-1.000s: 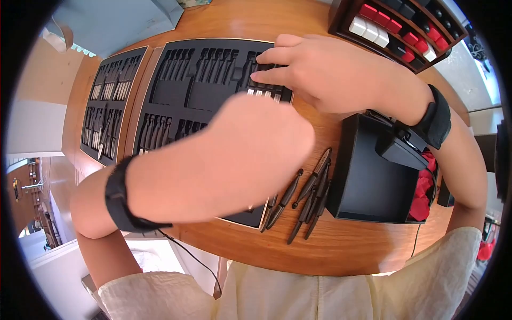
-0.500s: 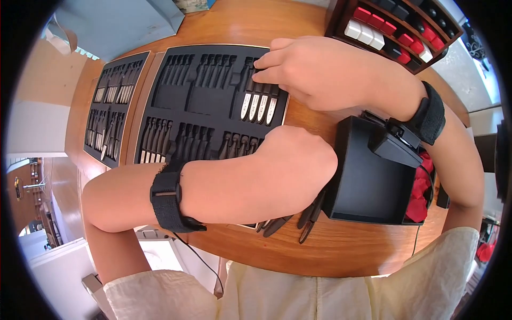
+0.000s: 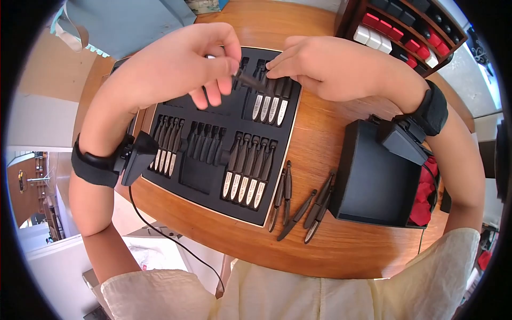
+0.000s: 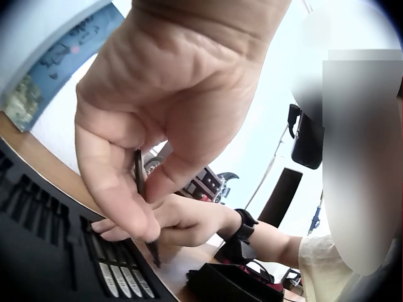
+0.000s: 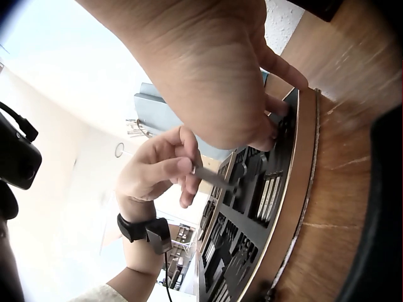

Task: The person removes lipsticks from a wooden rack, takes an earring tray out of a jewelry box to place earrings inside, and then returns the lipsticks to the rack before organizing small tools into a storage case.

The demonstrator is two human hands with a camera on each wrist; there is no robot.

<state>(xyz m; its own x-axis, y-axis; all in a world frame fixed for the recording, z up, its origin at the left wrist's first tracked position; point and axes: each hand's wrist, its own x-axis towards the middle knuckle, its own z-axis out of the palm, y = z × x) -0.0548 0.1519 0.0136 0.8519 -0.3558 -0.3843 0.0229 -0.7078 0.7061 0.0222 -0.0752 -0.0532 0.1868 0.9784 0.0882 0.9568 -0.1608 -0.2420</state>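
Note:
In the head view my left hand (image 3: 181, 66) pinches a slim dark knife-shaped piece (image 3: 250, 82) between thumb and fingers, over the upper part of a black foam tray (image 3: 194, 178). The piece slants down toward my right hand (image 3: 325, 66), whose extended fingers touch the dark ends of pieces in the upper right compartment. Several pieces (image 3: 269, 109) lie there side by side, with pale printed blade-like ends. A fuller row (image 3: 248, 170) sits in the lower right compartment. The right wrist view shows the held piece (image 5: 214, 178) clear of the foam.
Several loose dark pieces (image 3: 300, 213) lie on the wooden table right of the tray. Beside them stands an open black box (image 3: 368, 181), with red crumpled material (image 3: 420, 200) at its side. A rack holding white blocks (image 3: 372, 40) stands behind; a blue-grey bag (image 3: 128, 24) is at back left.
My left hand has swung up from the loose pieces to the top of the tray, bringing one dark piece with it. My right hand stays at the upper right compartment.

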